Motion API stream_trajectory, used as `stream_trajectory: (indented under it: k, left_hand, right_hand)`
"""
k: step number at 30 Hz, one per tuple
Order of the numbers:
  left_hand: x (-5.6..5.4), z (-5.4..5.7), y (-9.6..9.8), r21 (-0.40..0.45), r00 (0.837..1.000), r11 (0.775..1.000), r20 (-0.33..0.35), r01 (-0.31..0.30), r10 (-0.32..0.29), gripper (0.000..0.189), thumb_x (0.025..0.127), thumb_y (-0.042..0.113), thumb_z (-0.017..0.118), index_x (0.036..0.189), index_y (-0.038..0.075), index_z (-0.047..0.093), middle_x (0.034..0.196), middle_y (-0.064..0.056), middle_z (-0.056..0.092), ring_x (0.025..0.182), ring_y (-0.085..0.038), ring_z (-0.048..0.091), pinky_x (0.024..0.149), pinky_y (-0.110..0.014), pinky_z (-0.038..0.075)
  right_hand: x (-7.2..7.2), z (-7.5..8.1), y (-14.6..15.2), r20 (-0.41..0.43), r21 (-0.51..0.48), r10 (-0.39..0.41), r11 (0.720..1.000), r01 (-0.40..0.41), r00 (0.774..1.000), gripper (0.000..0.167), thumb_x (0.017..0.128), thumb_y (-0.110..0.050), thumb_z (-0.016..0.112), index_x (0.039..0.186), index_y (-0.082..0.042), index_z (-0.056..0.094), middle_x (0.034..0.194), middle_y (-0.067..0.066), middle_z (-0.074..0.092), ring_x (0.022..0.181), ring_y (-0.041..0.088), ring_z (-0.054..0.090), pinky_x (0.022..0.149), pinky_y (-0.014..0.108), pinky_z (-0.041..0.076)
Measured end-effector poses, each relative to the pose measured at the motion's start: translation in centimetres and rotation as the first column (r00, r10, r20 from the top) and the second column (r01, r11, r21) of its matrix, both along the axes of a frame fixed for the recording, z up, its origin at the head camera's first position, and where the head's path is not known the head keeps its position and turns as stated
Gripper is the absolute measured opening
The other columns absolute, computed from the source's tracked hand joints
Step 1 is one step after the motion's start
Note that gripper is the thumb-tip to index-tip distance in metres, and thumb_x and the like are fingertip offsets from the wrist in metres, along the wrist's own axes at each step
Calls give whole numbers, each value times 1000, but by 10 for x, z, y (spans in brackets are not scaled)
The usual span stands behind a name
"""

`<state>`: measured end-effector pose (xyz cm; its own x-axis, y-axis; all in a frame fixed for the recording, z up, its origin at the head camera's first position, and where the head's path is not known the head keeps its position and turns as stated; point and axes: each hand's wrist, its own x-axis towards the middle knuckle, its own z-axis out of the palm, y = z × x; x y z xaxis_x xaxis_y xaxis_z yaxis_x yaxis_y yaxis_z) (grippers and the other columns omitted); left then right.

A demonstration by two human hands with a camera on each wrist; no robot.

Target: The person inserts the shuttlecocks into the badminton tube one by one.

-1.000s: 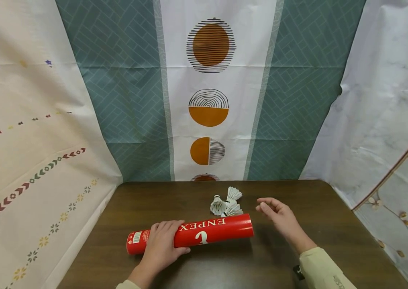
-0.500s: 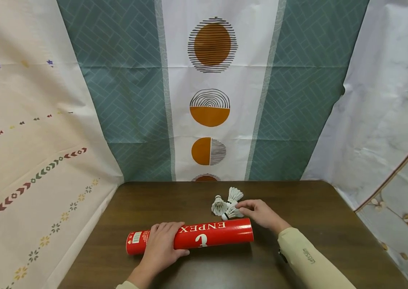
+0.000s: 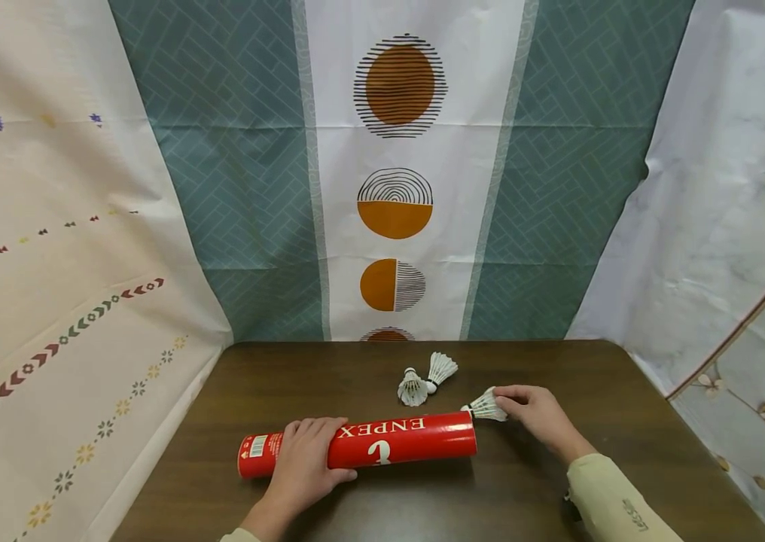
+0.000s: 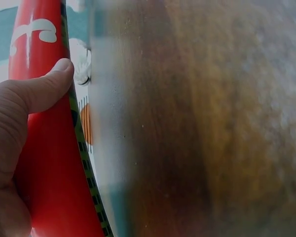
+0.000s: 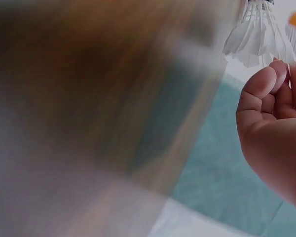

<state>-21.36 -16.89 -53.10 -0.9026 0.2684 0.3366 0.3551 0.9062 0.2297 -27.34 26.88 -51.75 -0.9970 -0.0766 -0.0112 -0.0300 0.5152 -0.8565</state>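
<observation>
A red shuttlecock tube (image 3: pixel 403 440) is held lengthwise across the table by my left hand (image 3: pixel 308 459), fingers over its top and thumb along the near side. In the left wrist view the thumb (image 4: pixel 52 86) lies against the red tube (image 4: pixel 49 148). At the tube's right end, my right hand (image 3: pixel 538 414) pinches a white shuttlecock (image 3: pixel 487 406) by its feather skirt, cork pointing left toward that end. The right wrist view has the shuttlecock (image 5: pixel 261 37) at the fingertips of the right hand (image 5: pixel 276 118). Whether its cork touches the tube cannot be told.
Beyond the tube, two more shuttlecocks, one left (image 3: pixel 412 388) and one right (image 3: pixel 440 371), lie close together on the dark wooden table (image 3: pixel 301 376). Patterned cloths (image 3: pixel 250 188) hang behind the table and at both sides.
My right hand reached left to the shuttlecocks, took hold of one, and brought it right to the tube's end. The left hand and tube have hardly moved.
</observation>
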Motion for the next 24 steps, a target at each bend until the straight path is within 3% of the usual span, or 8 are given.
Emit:
stream_trajectory:
  k: [3,9,11,15,24]
  left_hand:
    - [-1,0,2,1,1000,1000,2,-5,5,87,64,50,101,137,20,66,129,-2,75,117,-26,65,103,-55,45]
    - [-2,1,6,7,999,999,11,-37,36,86,64,49,102,137,19,66,129,-2,75,117,-27,64,103,-55,44]
    - [-1,3,7,11,999,999,12,-48,48,86,64,48,102,137,19,66,129,-2,75,117,-28,64,103,-55,44]
    - [0,5,10,18,998,998,14,-57,57,87,64,47,102,137,19,66,129,-3,75,117,-28,64,103,-57,45]
    - [1,9,21,30,999,998,6,-51,51,87,64,49,101,138,20,65,129,-2,74,118,-27,64,104,-57,45]
  right_hand:
    - [10,0,27,34,-84,-77,993,79,996,45,104,-29,72,138,0,69,132,14,74,99,10,68,83,27,60]
    - [31,8,50,62,-245,-162,954,172,985,48,104,-23,72,141,6,64,102,-13,74,85,2,64,80,24,57]
    - [36,14,44,50,-295,-152,942,160,987,46,104,-19,72,140,9,64,98,-17,73,84,1,64,79,24,57]
    - [44,25,21,35,-360,-90,928,97,995,45,104,-16,71,140,10,63,103,-19,75,90,0,68,82,23,59]
    - [55,33,-33,48,-429,91,901,-61,995,48,105,-18,70,143,9,60,117,-8,77,98,10,68,86,28,59]
